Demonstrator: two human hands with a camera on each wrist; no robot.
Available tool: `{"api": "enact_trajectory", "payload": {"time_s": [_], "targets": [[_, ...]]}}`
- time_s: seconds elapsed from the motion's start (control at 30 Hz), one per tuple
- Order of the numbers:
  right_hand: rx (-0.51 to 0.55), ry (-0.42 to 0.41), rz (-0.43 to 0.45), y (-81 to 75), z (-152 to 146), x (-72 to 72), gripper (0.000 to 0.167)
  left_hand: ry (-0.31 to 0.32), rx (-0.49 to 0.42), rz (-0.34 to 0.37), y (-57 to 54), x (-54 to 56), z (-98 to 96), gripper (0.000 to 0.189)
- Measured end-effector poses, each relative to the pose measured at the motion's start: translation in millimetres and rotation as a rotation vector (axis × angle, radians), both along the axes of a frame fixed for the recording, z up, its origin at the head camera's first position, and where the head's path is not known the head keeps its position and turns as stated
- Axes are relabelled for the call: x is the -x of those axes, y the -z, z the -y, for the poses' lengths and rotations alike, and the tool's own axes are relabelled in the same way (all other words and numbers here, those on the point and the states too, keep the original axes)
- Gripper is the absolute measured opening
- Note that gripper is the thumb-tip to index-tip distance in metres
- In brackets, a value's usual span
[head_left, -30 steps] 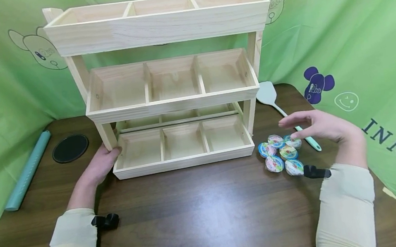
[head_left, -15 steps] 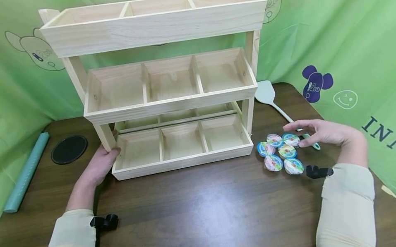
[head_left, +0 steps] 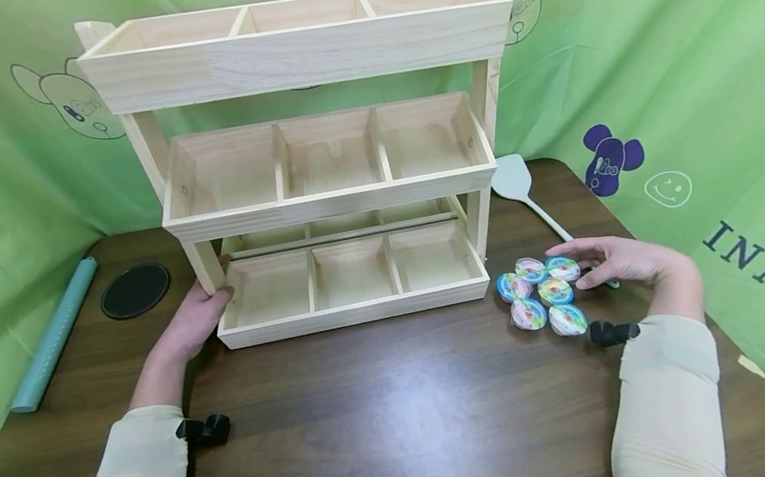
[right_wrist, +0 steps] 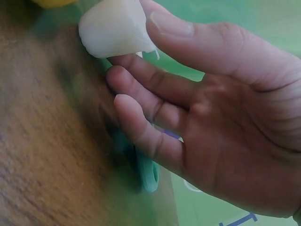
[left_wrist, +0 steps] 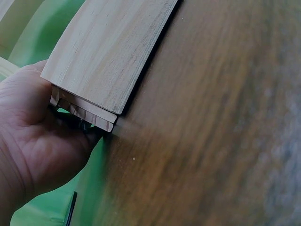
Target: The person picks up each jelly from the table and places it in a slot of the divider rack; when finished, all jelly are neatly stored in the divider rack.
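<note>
A three-tier wooden shelf (head_left: 301, 57) stands at the back, each tier split into three compartments. My left hand (head_left: 194, 324) grips it low on the left; in the left wrist view the thumb lies by the end of the bottom tray (left_wrist: 113, 56), with the fingers hidden behind the wood. Right of the shelf lie several small jelly cups (head_left: 528, 314) with colourful lids. My right hand (head_left: 625, 263) pinches the back-right jelly cup (head_left: 564, 268) between thumb and index finger. Seen from the right wrist, that cup has a white body (right_wrist: 113, 30); the other fingers are loosely bent below it.
A pale spatula (head_left: 512, 177) lies behind the jelly cups, its handle running under my right hand. On the left are a turquoise cylinder (head_left: 55, 338) and a black round disc (head_left: 135, 291). Green printed cloth (head_left: 713, 106) surrounds the brown table (head_left: 379, 432).
My right hand has come down and left from above the jelly cups and taken hold of the back-right one. The left hand keeps its place on the shelf.
</note>
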State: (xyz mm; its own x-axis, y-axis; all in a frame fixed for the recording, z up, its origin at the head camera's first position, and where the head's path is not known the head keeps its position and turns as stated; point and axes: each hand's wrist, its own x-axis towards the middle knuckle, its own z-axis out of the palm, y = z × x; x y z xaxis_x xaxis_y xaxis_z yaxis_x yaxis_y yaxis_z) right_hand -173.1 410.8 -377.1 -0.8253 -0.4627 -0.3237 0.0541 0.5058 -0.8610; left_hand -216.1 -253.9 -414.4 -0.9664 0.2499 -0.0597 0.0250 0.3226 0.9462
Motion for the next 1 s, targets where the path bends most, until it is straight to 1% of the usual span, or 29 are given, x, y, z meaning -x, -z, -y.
{"api": "enact_trajectory", "payload": {"time_s": [0.1, 0.23, 0.37, 0.53, 0.6, 0.7, 0.87, 1.0], "targets": [[-0.006, -0.003, 0.006, 0.3, 1.2, 1.8, 0.059, -0.002, -0.001, 0.002, 0.2, -0.4, -0.2, 0.069], [-0.012, 0.017, 0.016, 0.7, 3.0, 4.2, 0.057, -0.006, -0.002, 0.004, 0.4, -1.3, -0.8, 0.068], [-0.014, 0.046, 0.013, 0.6, 4.5, 4.6, 0.055, -0.01, -0.002, 0.004, 1.1, -1.7, -1.0, 0.066], [-0.043, 0.104, -0.004, 0.8, 5.7, 4.5, 0.058, -0.014, 0.002, 0.0, 0.7, -1.1, -1.2, 0.066], [-0.067, 0.13, -0.024, 1.6, 5.8, 5.1, 0.059, -0.015, 0.003, -0.002, 0.4, -0.7, -1.4, 0.066], [-0.096, 0.146, -0.065, 2.9, 6.7, 6.5, 0.061, -0.014, 0.001, -0.002, 0.1, -0.3, -1.9, 0.066], [-0.155, 0.166, -0.133, 4.0, 9.6, 9.1, 0.059, -0.011, -0.002, 0.005, 0.2, 0.1, -2.0, 0.067], [-0.176, 0.199, -0.145, 2.8, 11.4, 10.2, 0.059, -0.01, 0.001, 0.008, 0.3, -0.1, -2.0, 0.067]]}}
